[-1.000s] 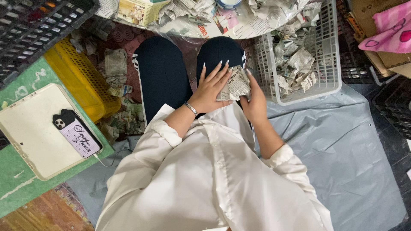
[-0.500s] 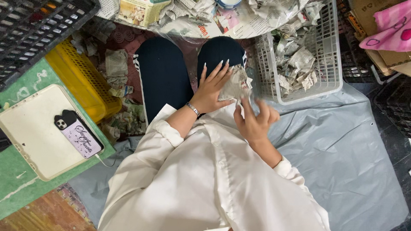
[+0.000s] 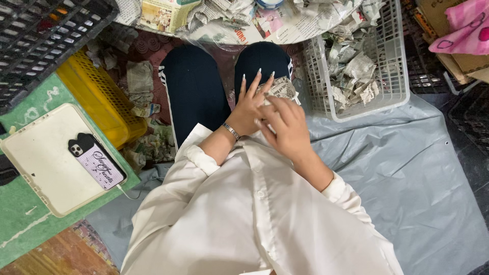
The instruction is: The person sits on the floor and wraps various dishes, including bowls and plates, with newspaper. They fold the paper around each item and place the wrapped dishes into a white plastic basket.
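**Both hands on a newspaper piece over the right knee**

The crumpled newspaper piece [image 3: 281, 89] lies on the person's right knee, at about one o'clock from the two hands, its long axis running roughly from seven to one o'clock. The left hand [image 3: 250, 104] rests flat against its near left edge, fingers spread wide and pointing toward twelve. The right hand [image 3: 285, 126] sits just behind it at five o'clock, fingers loosely curled and overlapping the paper's lower end; whether they pinch it cannot be told. Both hands touch the paper, the left reaching further along it. The white basket [image 3: 396, 76] of wadded newspaper stands at three o'clock, close beside the knee.
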